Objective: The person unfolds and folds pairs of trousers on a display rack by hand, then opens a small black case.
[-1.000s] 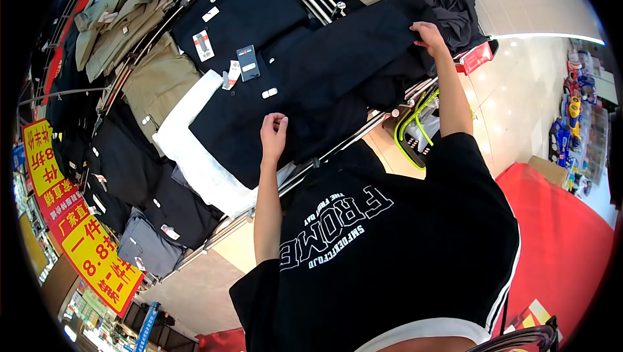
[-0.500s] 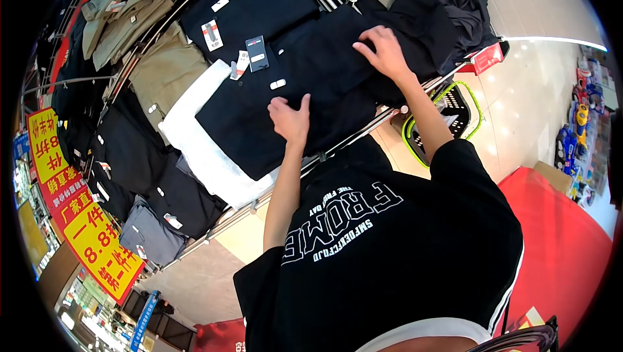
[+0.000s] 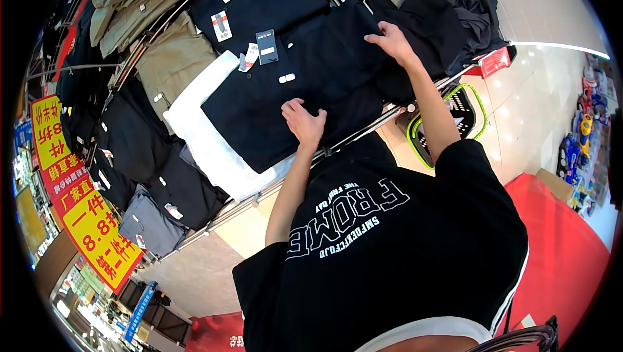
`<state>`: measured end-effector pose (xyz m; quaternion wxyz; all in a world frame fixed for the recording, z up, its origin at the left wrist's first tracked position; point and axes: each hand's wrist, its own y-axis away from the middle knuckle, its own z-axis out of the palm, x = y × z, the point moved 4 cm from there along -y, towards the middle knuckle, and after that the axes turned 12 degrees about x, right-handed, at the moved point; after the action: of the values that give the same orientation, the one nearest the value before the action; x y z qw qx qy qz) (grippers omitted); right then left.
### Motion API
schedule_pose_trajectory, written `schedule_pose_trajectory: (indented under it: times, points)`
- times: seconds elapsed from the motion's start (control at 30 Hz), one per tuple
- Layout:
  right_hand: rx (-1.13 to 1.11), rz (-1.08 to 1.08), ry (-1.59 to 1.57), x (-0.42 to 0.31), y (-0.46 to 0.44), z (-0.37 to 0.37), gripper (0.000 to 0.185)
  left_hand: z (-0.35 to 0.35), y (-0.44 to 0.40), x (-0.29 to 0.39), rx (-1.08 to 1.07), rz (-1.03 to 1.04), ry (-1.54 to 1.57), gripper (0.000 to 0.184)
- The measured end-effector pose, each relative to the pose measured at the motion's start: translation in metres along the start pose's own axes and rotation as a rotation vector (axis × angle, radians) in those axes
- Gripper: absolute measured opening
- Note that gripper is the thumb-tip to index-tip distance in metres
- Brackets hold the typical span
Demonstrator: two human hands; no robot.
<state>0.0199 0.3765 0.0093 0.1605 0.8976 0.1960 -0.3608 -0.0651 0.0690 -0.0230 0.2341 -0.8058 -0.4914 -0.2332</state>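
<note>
A pair of black trousers (image 3: 324,60) lies spread flat, with a dark hang tag (image 3: 267,47) and a white-and-red tag (image 3: 250,57) at its left end. My left hand (image 3: 305,123) rests on the near part of the trousers, thumb apart and fingers slightly bent. A small white sticker (image 3: 287,78) is just beyond that hand. My right hand (image 3: 394,43) is at the right end of the trousers, thumb and forefinger apart; its other fingers are partly hidden. White cloth (image 3: 195,115) shows under the left end of the trousers.
Folded black trousers (image 3: 259,1), khaki trousers (image 3: 172,60) and grey trousers (image 3: 150,221) lie around on the metal rack. Rumpled black clothing (image 3: 454,11) is at the right. A green-rimmed basket (image 3: 481,109) stands below the rack. Yellow-and-red signs (image 3: 97,242) hang at the left.
The view has shifted slightly, moving the trousers right and up in it. My left hand has slid a little nearer the trousers' front edge. My right hand's fingers have changed pose slightly.
</note>
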Motion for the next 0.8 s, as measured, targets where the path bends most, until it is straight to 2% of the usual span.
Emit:
schedule_pose_trajectory:
  times: [0.07, 0.17, 0.23, 0.3, 0.33, 0.47, 0.57, 0.63, 0.7, 0.77, 0.8]
  points:
    - [-0.061, -0.100, -0.127, -0.010, 0.012, 0.019, 0.037, 0.000, 0.004, -0.001, -0.012, -0.025, -0.009, 0.048]
    - [-0.098, -0.291, -0.070, -0.043, 0.042, 0.030, 0.030, 0.003, 0.010, -0.008, 0.035, -0.038, 0.091, 0.040]
    - [-0.098, -0.366, -0.071, -0.055, 0.064, 0.041, 0.026, 0.004, 0.011, -0.018, 0.029, -0.091, 0.074, 0.022]
    - [-0.148, -0.424, -0.011, -0.066, 0.087, 0.053, 0.025, 0.004, 0.004, -0.028, -0.091, -0.178, 0.097, 0.013]
    - [-0.181, -0.429, 0.047, -0.068, 0.098, 0.061, 0.025, 0.000, 0.000, -0.030, -0.044, -0.138, 0.176, 0.015]
    - [-0.309, -0.486, 0.208, -0.075, 0.139, 0.094, 0.027, -0.053, -0.013, -0.017, 0.037, -0.274, 0.453, 0.021]
    - [-0.358, -0.548, 0.260, -0.079, 0.150, 0.119, 0.029, -0.089, -0.021, -0.007, 0.093, -0.199, 0.498, 0.023]
    - [-0.234, -0.510, 0.285, -0.081, 0.140, 0.134, 0.026, -0.108, -0.025, 0.002, 0.068, -0.209, 0.500, 0.024]
    - [-0.208, -0.486, 0.211, -0.094, 0.135, 0.147, 0.021, -0.118, -0.026, 0.010, -0.047, -0.138, 0.413, 0.024]
    - [-0.250, -0.512, 0.194, -0.109, 0.136, 0.164, 0.019, -0.122, -0.026, 0.015, -0.102, -0.130, 0.411, 0.026]
    - [-0.410, -0.537, 0.293, -0.122, 0.144, 0.171, 0.019, -0.121, -0.027, 0.013, -0.059, -0.127, 0.420, 0.025]
